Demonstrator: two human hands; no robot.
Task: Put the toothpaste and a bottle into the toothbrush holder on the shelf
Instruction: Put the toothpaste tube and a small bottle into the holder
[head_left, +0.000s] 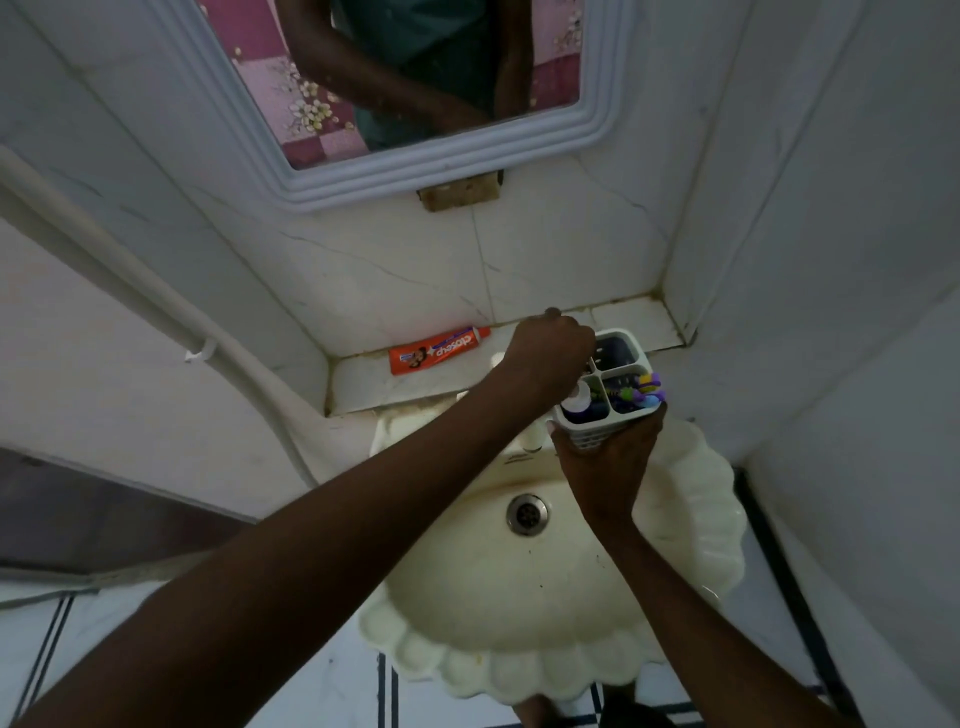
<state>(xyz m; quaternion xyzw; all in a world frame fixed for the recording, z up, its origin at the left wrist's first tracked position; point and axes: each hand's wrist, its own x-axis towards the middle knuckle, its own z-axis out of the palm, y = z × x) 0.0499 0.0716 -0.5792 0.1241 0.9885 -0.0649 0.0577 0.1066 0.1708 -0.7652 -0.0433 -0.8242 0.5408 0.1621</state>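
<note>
A white toothbrush holder (631, 353) with four compartments is held over the sink's back edge, in front of the tiled shelf (363, 379). My right hand (608, 462) grips it from below. My left hand (548, 353) is above the near-left compartment, fingers closed on a small bottle (579, 400) with a white cap and dark body that stands in that compartment. Several purple, yellow and blue toothbrushes (641, 392) fill the near-right compartment. An orange toothpaste tube (439, 351) lies flat on the shelf to the left of my left hand.
A cream scalloped sink (691, 519) with a metal drain (527, 513) lies below the shelf. A white-framed mirror (311, 187) hangs above. Tiled walls close in on both sides, and a white pipe (156, 301) runs along the left wall.
</note>
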